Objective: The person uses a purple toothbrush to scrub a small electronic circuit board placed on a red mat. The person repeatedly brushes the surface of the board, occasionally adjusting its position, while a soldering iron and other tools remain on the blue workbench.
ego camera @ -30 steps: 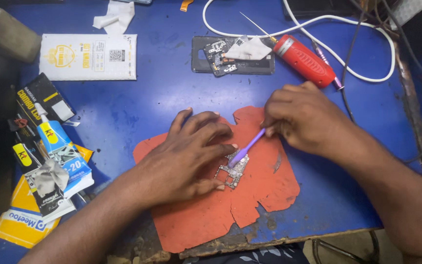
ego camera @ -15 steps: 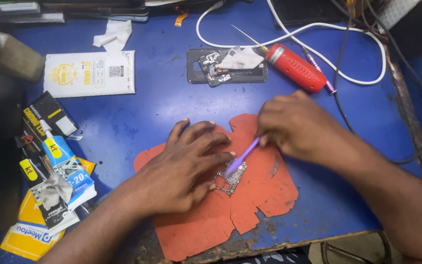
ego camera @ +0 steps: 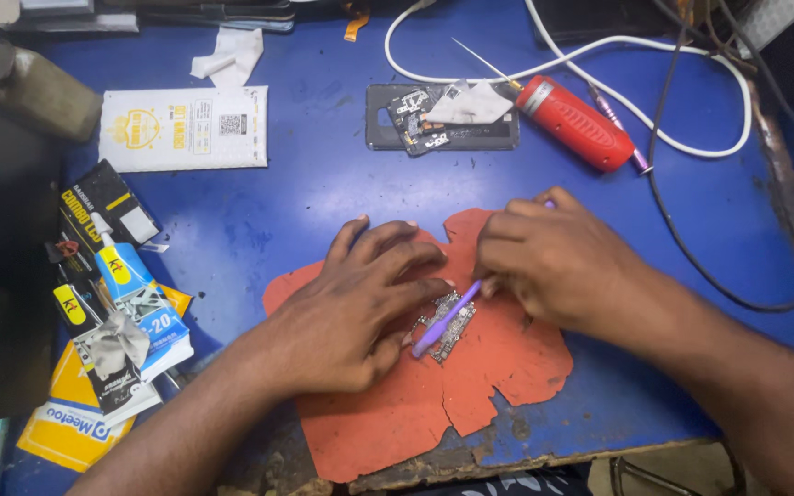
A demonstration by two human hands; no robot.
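1. While both of my hands work over the orange mat [ego camera: 498, 367], my left hand [ego camera: 360, 308] lies flat, palm down, fingers spread, with the fingertips pressing on the near edge of a small circuit board [ego camera: 448, 323].
2. My left hand grasps nothing; it only pins the board down.
3. My right hand [ego camera: 553, 262] is closed in a narrow pinch around a slim purple tool [ego camera: 443, 321], held like a pen.
4. That tool slants down toward my left, and its tip rests on the circuit board, close beside my left fingertips.
5. Position of the circuit board: near the middle of the orange mat, between my two hands, lying flat.
6. The mat itself lies on the blue table [ego camera: 305, 193], at its near edge, which is chipped and worn.
7. Farther back on the table, well apart from my hands: a dark opened phone body [ego camera: 498, 133] with loose parts on it, and just beside that a red-handled tool [ego camera: 576, 122].
8. A white cable [ego camera: 691, 147] loops around that red tool.
9. Off to my left lie a white packet [ego camera: 186, 129] and a heap of small packets and glue tubes [ego camera: 117, 312].
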